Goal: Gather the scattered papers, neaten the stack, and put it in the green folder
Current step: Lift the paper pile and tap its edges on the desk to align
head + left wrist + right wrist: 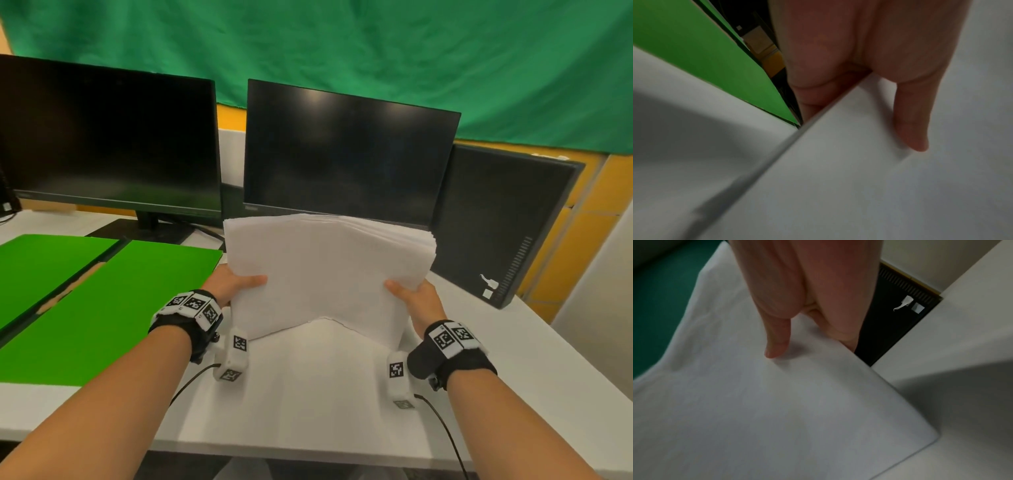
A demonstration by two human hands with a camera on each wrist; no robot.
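Because the left hand (236, 285) and right hand (416, 297) each grip only a side edge of the sagging paper stack (325, 274), upright on the bench (308, 394) beside the open green folder (102, 308), middle sheets could slip and fan out.

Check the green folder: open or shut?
Open. The green folder lies spread flat on the desk, both panels showing either side of its spine.

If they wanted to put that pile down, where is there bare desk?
Bare white desk lies between the forearms, below the paper stack, and right of the right hand. The open green folder is bare too. Behind, monitors crowd the back edge.
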